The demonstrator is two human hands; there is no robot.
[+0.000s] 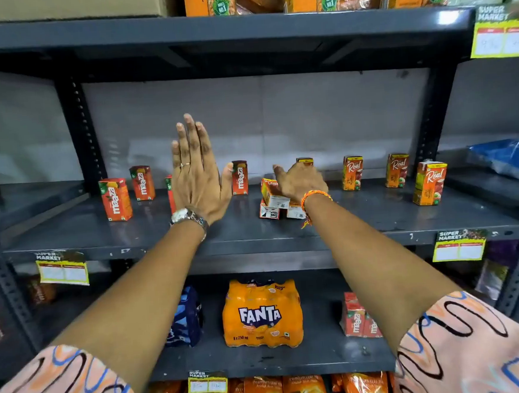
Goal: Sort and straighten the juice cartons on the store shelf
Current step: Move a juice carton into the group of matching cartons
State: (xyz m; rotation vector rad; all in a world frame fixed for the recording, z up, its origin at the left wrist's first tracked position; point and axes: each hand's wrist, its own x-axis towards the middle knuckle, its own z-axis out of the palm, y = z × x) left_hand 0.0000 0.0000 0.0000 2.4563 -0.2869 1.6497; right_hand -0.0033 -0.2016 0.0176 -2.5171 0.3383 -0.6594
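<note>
While both arms are stretched over the shelf [70, 237]:
Left hand [197, 182]: raised flat, fingers spread, nothing gripped.
Right hand [301, 182]: laid on toppled cartons [275, 199]; grip cannot be told.
Maaza cartons [115, 199]: stood left.
Real cartons [429, 183]: stood right.

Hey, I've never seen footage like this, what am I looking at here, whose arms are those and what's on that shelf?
There is no machine: one camera worn on a person's head looks forward and down at their own bare arms. On the grey middle shelf, red Maaza cartons stand at the left and Real cartons at the right. Between them lies a small heap of tipped cartons. The left hand is open and flat, holding nothing. The right hand rests on the heap; whether it grips one cannot be told.
</note>
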